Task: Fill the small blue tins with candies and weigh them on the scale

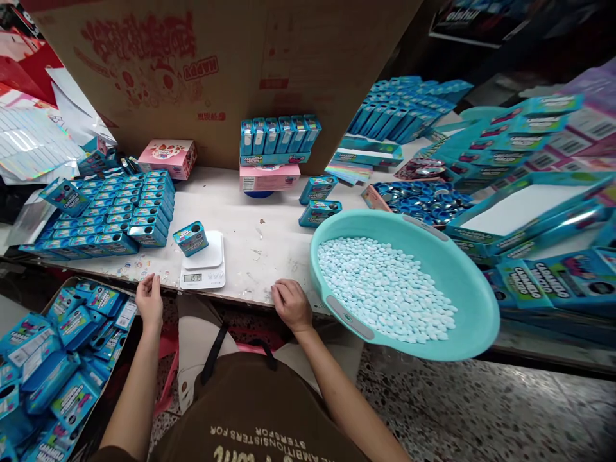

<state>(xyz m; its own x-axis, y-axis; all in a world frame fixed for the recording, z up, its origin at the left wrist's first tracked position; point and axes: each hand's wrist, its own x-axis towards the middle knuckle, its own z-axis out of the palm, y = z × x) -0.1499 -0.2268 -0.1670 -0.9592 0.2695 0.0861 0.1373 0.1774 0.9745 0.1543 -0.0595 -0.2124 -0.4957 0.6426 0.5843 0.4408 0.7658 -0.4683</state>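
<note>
A small blue tin (191, 238) stands on a white kitchen scale (204, 261) whose display reads a number. My left hand (149, 300) rests at the table's front edge, left of the scale, fingers loosely curled with nothing visible in them. My right hand (291, 303) lies on the table edge between the scale and a large teal basin (462, 282), fingers curled under; whether it holds anything is hidden. The basin is full of pale blue tablets (385, 289).
Rows of blue tins (115, 212) lie at the table's left. A carton (58, 366) of tins sits below left. A display box of tins (279, 138) stands on a pink box at the back. Flat blue cartons (529, 212) and round lids (423, 200) crowd the right.
</note>
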